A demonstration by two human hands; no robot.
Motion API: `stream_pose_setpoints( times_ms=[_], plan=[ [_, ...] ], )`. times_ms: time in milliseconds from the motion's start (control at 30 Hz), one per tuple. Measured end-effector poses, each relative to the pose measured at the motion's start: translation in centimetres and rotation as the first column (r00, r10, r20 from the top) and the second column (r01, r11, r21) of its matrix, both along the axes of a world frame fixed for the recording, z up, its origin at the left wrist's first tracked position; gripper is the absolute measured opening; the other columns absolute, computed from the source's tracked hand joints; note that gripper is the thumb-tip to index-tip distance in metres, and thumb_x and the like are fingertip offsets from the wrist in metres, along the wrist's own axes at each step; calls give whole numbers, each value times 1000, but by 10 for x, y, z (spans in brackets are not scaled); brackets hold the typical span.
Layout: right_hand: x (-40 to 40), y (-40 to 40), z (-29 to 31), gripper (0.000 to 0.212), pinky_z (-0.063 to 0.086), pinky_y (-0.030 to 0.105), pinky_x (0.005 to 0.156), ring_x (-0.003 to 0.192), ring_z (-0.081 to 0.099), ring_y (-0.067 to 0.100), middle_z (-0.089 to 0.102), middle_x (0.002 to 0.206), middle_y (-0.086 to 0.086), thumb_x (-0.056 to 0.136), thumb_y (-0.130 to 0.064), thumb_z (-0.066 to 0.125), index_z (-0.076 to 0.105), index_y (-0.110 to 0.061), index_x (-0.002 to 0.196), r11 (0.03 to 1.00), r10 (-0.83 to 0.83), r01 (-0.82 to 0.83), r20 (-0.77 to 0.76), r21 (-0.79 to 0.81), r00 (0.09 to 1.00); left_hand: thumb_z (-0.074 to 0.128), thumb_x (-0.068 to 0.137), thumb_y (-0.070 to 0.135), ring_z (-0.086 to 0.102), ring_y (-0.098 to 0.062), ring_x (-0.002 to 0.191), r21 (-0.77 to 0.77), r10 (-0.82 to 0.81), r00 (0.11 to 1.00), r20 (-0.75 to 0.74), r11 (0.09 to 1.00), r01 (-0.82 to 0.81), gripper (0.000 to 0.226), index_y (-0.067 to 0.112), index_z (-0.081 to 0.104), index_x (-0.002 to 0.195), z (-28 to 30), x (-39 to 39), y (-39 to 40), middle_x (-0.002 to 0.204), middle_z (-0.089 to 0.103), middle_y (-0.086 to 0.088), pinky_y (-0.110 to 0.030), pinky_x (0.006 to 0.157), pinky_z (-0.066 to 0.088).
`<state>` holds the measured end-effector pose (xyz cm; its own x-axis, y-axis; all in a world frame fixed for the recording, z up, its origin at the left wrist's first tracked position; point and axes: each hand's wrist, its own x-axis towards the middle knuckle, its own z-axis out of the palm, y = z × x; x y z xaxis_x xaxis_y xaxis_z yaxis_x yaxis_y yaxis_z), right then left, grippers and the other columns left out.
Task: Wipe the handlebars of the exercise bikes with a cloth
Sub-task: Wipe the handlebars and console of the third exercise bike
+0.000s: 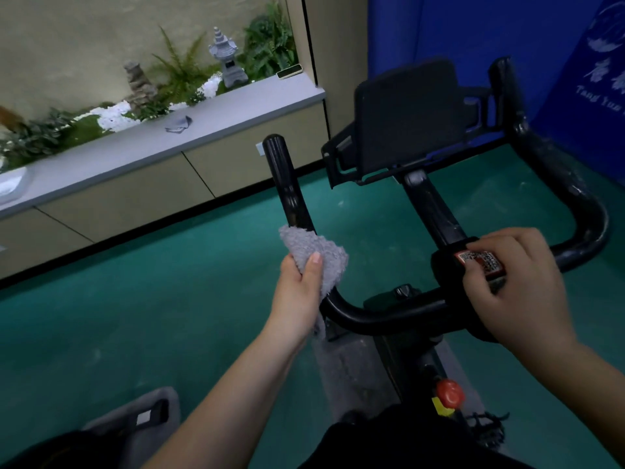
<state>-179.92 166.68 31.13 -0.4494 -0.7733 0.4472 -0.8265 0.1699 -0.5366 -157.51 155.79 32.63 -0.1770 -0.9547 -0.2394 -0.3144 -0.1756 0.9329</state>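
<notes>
The head view looks down on a black handlebar [382, 318] of an exercise bike [426, 363] that fills the centre and right of the frame, over a green floor [135, 316]. The left hand [299, 292], just left of centre, is closed around a grey cloth [316, 253], thumb on top, and the cloth is wrapped about the left arm of the handlebar where it bends from the crossbar up toward its rounded tip at upper centre. Part of the cloth bunches above the thumb against the bar, and a strip of it hangs below the hand. The right hand [510, 282], at centre right and well apart from the left, grips the middle of the handlebar, fingers curled over the clamp block and touching a red label [480, 262] with a printed code. Beyond it, the right arm of the handlebar loops wide toward the right edge and rises to the upper right. A dark tablet holder [406, 120] stands on a stem above the clamp, in the upper centre. Below the hands, near the lower right, a red knob [449, 392] sits on the bike's frame. In the upper left a grey worktop [216, 120] runs along a wall, with a second folded cloth [179, 124] lying on it; behind that are ferns [182, 72], white pebbles and a small stone lantern [228, 59]. A blue banner [473, 32] covers the upper right.
</notes>
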Motion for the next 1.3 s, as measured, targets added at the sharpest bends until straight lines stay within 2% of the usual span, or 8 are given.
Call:
stream_pose_setpoints(
  times_ms=[233,433,633,767,867,1033,1167,1300],
  plan=[
    [-2,1,-1,30,41,28,79,93,53,25,53,102,8,80,-27,53,66,-5,98,1000,13,-13,41,-14,999,54,92,20,35,3,100,-404,-36,918,396,891,209,42,14,45,133,16,15,13,121,34,-1,7,86,19],
    [-1,1,0,27,38,25,80,93,53,24,53,101,7,80,-25,56,66,-6,98,1000,8,-8,32,0,999,69,81,19,46,-13,112,-509,-122,775,620,689,516,50,15,49,127,43,22,-15,118,48,2,-18,96,31],
    [-1,1,-1,30,37,23,78,91,53,24,53,100,8,80,-27,54,66,-6,96,1000,2,-2,20,-21,1000,43,84,52,49,-28,121,-293,-121,375,919,427,855,46,23,64,113,35,21,-37,115,62,3,-50,107,33],
    [0,1,-1,34,42,28,76,91,55,25,54,100,8,81,-32,50,66,-6,96,999,3,-2,25,-40,1000,32,93,47,44,-26,127,-259,-192,333,923,330,908,42,25,62,113,31,22,-28,111,62,4,-41,113,23],
    [0,0,-1,34,44,31,75,90,55,26,54,99,8,81,-33,50,66,-6,96,999,5,-4,24,-42,1000,29,96,42,57,-23,91,-183,-230,233,945,218,959,41,21,64,94,25,5,-6,86,65,3,-34,96,37],
    [1,1,0,33,39,25,75,89,55,24,54,99,7,80,-32,49,66,-7,94,999,-9,10,25,-48,1000,22,95,40,58,-29,62,-191,-206,267,941,324,926,46,13,58,86,25,-27,31,77,61,-7,-34,63,44],
    [0,1,-2,32,36,21,75,89,55,24,55,98,8,80,-31,50,66,-8,93,998,-30,31,18,-51,999,30,98,38,55,-35,96,-119,-440,407,801,548,828,39,12,43,124,29,-61,54,115,47,-10,-45,82,45],
    [-1,0,-4,30,41,24,75,88,56,24,55,98,8,81,-30,51,66,-7,93,998,-17,18,16,-58,1000,36,99,29,52,-33,106,-107,-610,482,629,546,831,37,14,40,132,28,-75,47,127,44,-10,-41,92,43]
  ],
)
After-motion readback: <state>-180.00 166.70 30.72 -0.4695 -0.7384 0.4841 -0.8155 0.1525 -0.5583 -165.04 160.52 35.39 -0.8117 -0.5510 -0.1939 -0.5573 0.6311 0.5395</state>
